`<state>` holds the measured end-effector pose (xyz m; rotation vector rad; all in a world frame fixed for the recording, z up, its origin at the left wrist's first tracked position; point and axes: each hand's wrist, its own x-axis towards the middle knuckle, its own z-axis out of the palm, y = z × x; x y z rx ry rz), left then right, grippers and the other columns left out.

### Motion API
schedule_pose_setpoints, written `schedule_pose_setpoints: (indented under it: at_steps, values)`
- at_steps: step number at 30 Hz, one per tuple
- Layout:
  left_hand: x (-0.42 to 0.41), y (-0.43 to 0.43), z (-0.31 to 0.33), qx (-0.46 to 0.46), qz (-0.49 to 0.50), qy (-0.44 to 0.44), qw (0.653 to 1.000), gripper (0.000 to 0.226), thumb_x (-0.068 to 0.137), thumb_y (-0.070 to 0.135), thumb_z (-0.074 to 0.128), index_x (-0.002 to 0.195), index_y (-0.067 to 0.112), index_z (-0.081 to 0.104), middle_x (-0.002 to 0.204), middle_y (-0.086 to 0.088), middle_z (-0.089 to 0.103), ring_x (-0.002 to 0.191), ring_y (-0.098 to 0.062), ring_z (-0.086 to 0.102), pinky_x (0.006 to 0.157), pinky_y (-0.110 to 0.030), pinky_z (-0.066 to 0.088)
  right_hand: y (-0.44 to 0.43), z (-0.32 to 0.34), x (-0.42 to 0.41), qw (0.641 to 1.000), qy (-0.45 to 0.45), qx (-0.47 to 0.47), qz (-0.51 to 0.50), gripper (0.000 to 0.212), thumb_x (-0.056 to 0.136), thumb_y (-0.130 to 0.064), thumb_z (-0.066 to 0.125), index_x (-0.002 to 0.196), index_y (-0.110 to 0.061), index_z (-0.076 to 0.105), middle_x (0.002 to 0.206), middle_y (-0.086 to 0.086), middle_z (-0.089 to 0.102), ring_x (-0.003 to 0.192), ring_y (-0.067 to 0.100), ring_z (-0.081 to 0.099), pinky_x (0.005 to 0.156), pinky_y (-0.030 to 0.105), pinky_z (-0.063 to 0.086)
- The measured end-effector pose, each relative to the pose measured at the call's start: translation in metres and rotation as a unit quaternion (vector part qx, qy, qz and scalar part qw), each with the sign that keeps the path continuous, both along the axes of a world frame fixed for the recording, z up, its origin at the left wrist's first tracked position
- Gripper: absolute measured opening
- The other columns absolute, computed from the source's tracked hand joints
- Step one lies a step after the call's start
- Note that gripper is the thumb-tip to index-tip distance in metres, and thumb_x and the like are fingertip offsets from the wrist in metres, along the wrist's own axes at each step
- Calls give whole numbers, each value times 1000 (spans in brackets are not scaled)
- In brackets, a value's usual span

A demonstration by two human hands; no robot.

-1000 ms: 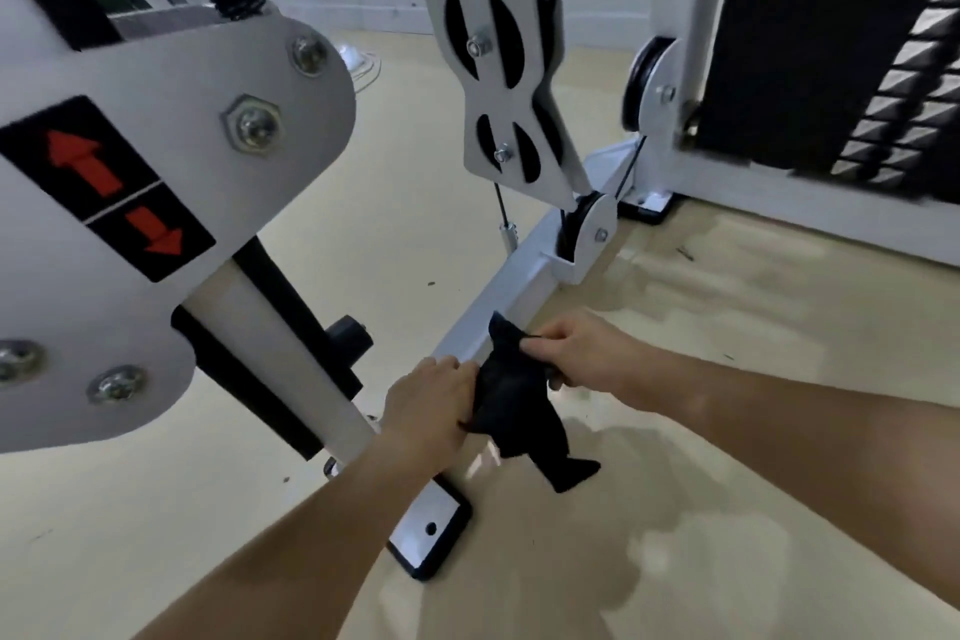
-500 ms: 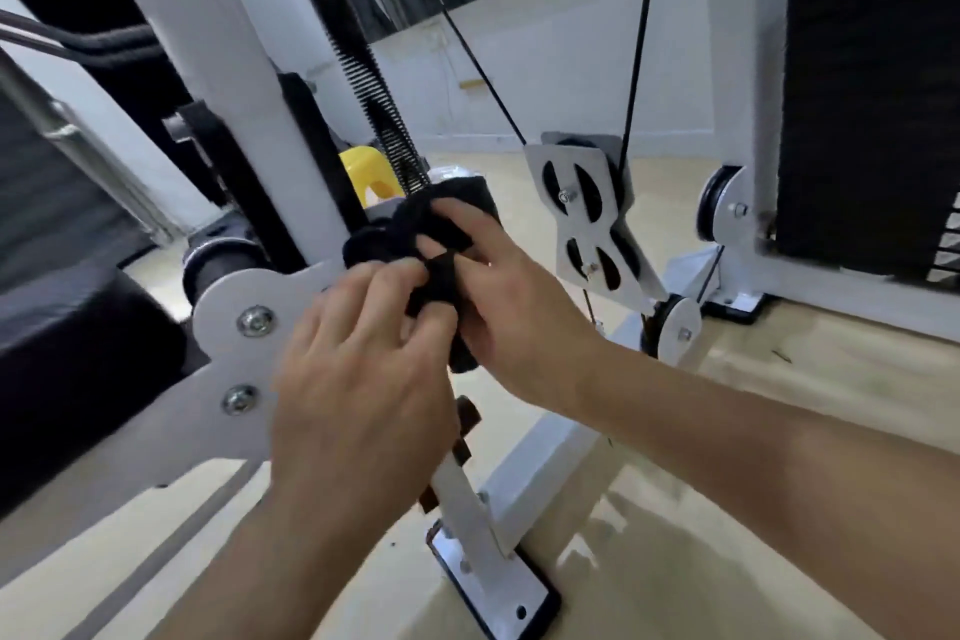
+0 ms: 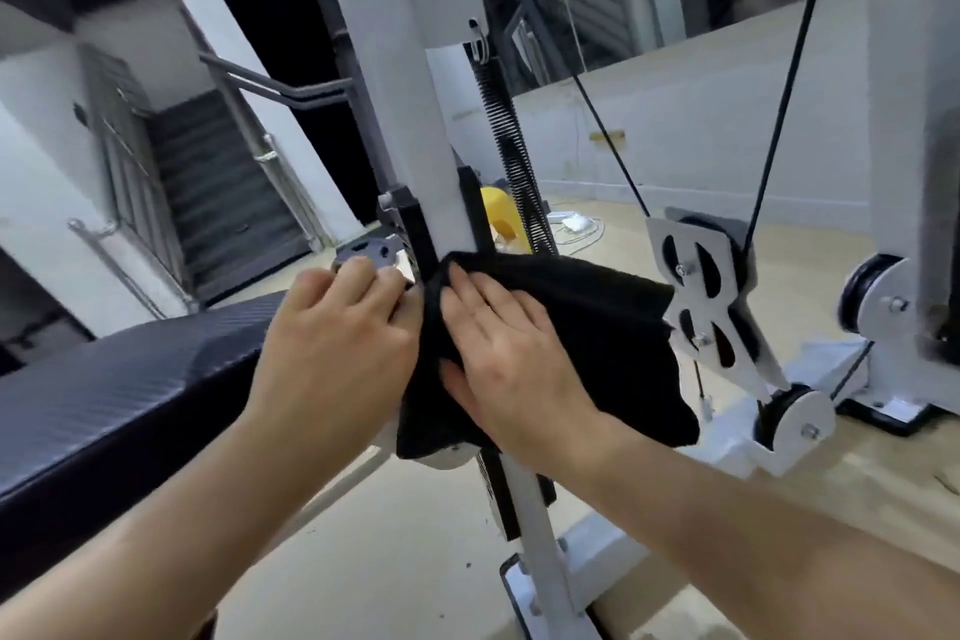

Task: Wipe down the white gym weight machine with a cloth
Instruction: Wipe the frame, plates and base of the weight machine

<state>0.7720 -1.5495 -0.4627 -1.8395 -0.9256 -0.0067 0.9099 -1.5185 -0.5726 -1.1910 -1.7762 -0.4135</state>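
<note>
The white gym machine's upright post (image 3: pixel 415 120) rises through the middle of the view. A black cloth (image 3: pixel 597 338) is spread over the white bracket at the post's lower part and hangs down to the right. My right hand (image 3: pixel 509 353) lies flat on the cloth with straight fingers, pressing it against the machine. My left hand (image 3: pixel 332 343) sits just left of the cloth, its fingertips resting on a grey metal knob beside the post. Its thumb is hidden.
A black padded bench (image 3: pixel 130 395) fills the lower left. A black coil spring (image 3: pixel 514 161) and two taut cables run behind the post, down to a white pulley plate (image 3: pixel 701 307) at right. The post's base foot (image 3: pixel 545 587) stands on the tan floor. Stairs (image 3: pixel 218 203) rise at left.
The view and both hands came up from the floor rail to the bracket. The cloth, bunched between both hands half a second ago, now lies spread under my right palm.
</note>
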Motion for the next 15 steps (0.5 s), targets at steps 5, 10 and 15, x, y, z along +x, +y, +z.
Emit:
schedule_pose_setpoints:
  at_steps: [5, 10, 15]
  values:
    - [-49, -19, 18, -29, 103, 17, 994, 63, 78, 40, 67, 130, 8, 54, 113, -15, 63, 99, -36, 59, 88, -48, 43, 13, -15, -5, 992, 55, 115, 6, 33, 98, -19, 53, 126, -6, 62, 134, 9, 60, 119, 26, 58, 103, 40, 42]
    - [-52, 5, 21, -125, 138, -23, 982, 90, 76, 63, 55, 148, 27, 14, 132, 2, 43, 116, -18, 50, 83, -31, 50, 19, -8, -33, 964, 55, 237, 110, 28, 100, -4, 47, 122, -3, 64, 129, 13, 63, 117, 29, 58, 103, 39, 44]
    - [-53, 19, 24, -138, 92, -43, 985, 62, 74, 61, 58, 126, 31, 42, 110, 11, 48, 98, -13, 58, 63, -27, 43, 22, -18, -52, 972, -34, 197, 122, 36, 99, -5, 38, 131, -5, 55, 141, 11, 53, 132, 26, 45, 112, 37, 30]
